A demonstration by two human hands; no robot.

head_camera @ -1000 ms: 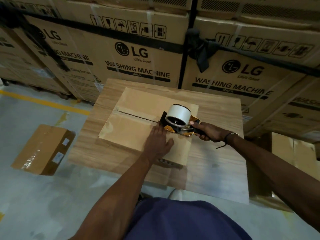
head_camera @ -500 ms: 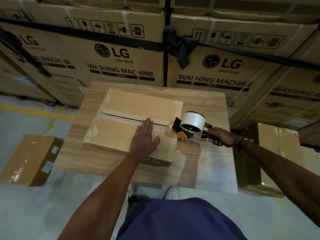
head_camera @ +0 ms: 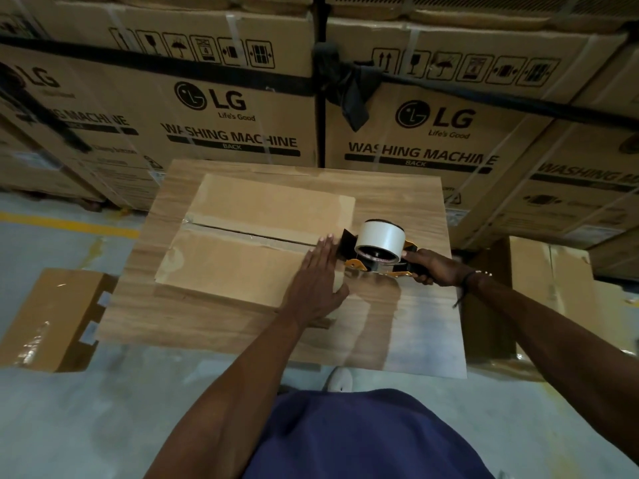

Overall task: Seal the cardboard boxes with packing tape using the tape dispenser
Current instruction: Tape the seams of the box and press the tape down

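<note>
Box (head_camera: pixel 256 236) of flat brown cardboard on woodgrain table (head_camera: pixel 408 202), centre seam dark, left hand (head_camera: pixel 316 286) flat w/ fingers straight on box's right end, right hand (head_camera: pixel 437 267) gripping dispenser (head_camera: pixel 375 248) w/ round white roll at box's right edge.

Big washing machine cartons (head_camera: pixel 214 108) are stacked along the back — bound by a black strap (head_camera: pixel 349 84) knotted at the middle. A yellow line (head_camera: pixel 69 224) is painted across the grey floor (head_camera: pixel 114 416). A white shoe (head_camera: pixel 340 379) is glimpsed under the wooden table (head_camera: pixel 411 326).
</note>
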